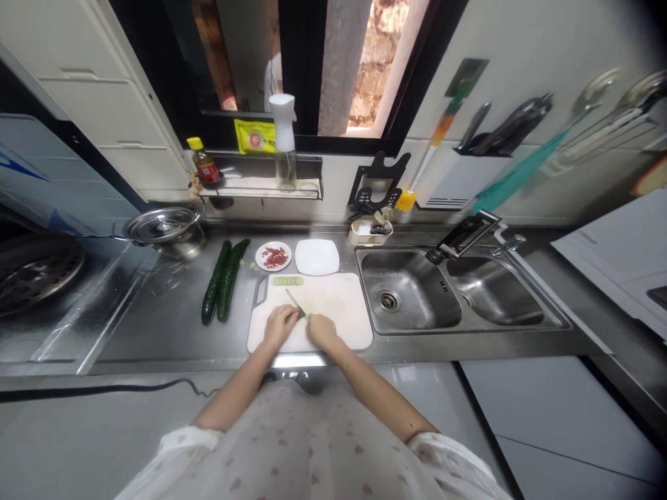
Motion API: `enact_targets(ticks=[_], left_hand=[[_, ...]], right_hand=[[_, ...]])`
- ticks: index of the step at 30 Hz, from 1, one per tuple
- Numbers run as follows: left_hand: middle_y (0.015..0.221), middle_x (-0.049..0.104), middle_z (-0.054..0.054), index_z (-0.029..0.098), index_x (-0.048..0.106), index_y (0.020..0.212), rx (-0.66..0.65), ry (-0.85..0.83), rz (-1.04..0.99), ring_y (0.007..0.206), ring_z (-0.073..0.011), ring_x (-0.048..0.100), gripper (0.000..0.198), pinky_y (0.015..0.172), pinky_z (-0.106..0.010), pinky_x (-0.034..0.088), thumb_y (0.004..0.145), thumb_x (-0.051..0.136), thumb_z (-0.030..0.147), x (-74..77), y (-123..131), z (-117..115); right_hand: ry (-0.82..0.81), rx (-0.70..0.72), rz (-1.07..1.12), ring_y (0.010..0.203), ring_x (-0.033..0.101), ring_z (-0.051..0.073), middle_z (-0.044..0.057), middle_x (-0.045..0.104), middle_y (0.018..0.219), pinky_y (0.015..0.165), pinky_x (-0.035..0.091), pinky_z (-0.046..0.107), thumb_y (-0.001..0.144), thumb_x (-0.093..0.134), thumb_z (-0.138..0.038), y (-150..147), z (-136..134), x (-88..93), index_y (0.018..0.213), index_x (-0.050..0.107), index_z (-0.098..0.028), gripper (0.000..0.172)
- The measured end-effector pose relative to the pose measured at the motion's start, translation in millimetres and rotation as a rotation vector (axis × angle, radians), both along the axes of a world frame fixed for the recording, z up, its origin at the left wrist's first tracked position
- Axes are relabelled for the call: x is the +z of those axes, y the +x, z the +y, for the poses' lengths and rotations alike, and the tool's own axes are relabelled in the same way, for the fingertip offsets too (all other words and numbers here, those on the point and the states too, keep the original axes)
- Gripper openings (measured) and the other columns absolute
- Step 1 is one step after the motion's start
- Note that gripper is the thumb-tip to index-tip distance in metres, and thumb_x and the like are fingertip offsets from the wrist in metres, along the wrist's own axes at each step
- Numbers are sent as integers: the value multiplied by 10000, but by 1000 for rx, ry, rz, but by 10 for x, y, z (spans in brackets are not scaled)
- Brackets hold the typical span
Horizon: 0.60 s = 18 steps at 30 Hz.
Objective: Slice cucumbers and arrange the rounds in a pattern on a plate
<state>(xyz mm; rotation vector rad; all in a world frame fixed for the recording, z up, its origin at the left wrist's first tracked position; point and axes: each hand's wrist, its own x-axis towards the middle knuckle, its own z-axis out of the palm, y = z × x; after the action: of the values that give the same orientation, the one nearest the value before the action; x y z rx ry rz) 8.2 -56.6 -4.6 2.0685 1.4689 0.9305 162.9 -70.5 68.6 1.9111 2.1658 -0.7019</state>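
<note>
My right hand point(322, 330) is closed round the handle of a knife point(295, 301), whose blade points up and left over the white cutting board point(349, 305). My left hand point(281, 324) has its fingers bent together on a small green piece of cucumber point(301, 313) beside the blade. A row of pale green cucumber slices point(286, 281) lies at the board's upper left. Behind the board are a round plate of chopped red pieces point(274, 257) and a white square plate point(317, 257). Two whole cucumbers point(221, 285) rest left of the board.
A lidded steel pot point(169, 229) stands at the back left. The double sink point(411, 295) and its faucet point(463, 236) are on the right. A wall shelf point(260, 187) holds a sauce bottle point(205, 163) and a spray bottle point(284, 139). A utensil holder point(369, 235) sits behind the sink.
</note>
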Motion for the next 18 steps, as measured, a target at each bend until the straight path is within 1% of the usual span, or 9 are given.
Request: enact_targets(ticks=[5,9,12,18], left_hand=[[972,693,-45,221,695,933,0,11,-11,933,-180,606,180,856,-322,472,898,526,275,-13,4,6],[975,693,-46,221,695,927,1,21,-14,932,-177,606,176,855,-317,471,898,528,269,-6,10,5],[971,691,-47,221,694,921,6,20,-4,932,-177,604,177,855,-317,470,899,525,267,4,15,0],[964,685,-47,219,690,926,4,11,10,927,-177,599,182,860,-321,468,902,516,267,-2,10,3]], right_hand=[[-41,-1,-53,997,644,224,168,683,1048,786,454,285,888,381,-115,101,-130,-13,1084,649,-118,332],[-59,-16,-52,983,651,226,165,688,1013,779,457,291,894,389,-135,159,-208,-21,1084,643,-126,317],[-63,-19,-48,978,653,229,164,688,1011,776,461,296,893,389,-135,152,-203,-19,1075,640,-126,310],[-60,-27,-57,985,651,219,166,683,1042,784,463,288,896,372,-115,63,-100,-15,1090,638,-123,329]])
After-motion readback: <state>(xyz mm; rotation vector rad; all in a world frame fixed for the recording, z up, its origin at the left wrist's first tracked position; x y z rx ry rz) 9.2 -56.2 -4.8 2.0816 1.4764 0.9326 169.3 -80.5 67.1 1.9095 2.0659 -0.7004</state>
